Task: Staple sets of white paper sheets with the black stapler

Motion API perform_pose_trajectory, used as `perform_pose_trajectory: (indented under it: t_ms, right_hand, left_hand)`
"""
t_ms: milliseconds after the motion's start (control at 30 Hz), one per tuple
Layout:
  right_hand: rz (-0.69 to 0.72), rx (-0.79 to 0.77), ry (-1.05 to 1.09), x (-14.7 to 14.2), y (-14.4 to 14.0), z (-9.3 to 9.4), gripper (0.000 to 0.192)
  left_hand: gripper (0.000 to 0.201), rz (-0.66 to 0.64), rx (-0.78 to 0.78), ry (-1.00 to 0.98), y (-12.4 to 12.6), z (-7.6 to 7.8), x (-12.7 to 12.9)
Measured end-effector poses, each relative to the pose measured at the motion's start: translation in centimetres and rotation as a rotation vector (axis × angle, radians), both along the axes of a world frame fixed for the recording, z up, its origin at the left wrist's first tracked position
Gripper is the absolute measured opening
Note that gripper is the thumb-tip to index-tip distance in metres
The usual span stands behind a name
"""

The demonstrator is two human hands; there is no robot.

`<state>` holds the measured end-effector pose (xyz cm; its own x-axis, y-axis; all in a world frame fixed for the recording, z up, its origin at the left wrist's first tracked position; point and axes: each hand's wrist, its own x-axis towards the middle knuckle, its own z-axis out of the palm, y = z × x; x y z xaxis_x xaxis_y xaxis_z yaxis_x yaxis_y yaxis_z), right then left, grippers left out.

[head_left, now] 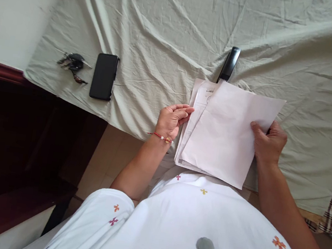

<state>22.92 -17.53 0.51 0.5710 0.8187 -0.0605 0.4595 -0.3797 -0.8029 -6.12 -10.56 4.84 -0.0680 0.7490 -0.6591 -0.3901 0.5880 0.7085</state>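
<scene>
My right hand [270, 142] grips the right edge of a white sheet [230, 129], thumb on top and fingers underneath. The sheet's upper face looks blank, and it lies askew over a stack of printed papers [198, 108]. Only the stack's left and lower margins show, with some print and part of a round stamp. My left hand [174, 119] has its thumb and fingers pinched together at the stack's left edge, and a red thread bracelet circles that wrist. Just beyond the papers' top edge lies a black stapler [230, 62], its near end hidden by them.
A black phone [104, 76] and a bunch of keys [73, 64] rest to the left on a wrinkled pale green cloth [165, 38]. The cloth's near edge hangs close to my body. Dark wooden furniture [12, 140] stands at the lower left, beside a white wall [19, 5].
</scene>
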Motion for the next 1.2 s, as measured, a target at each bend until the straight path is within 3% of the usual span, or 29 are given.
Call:
perform_pose_trajectory:
  t_ms: [767,1200]
  right_hand:
    - [-0.03,0.002,-0.012,-0.1,0.08,0.24,0.029]
    - [-0.028,0.011,-0.005,-0.02,0.08,0.04,0.029]
  left_hand:
    - [0.029,-0.034,0.001,0.007,-0.05,-0.24,-0.27]
    - [0.022,-0.011,0.009,0.021,-0.17,-0.03,-0.01]
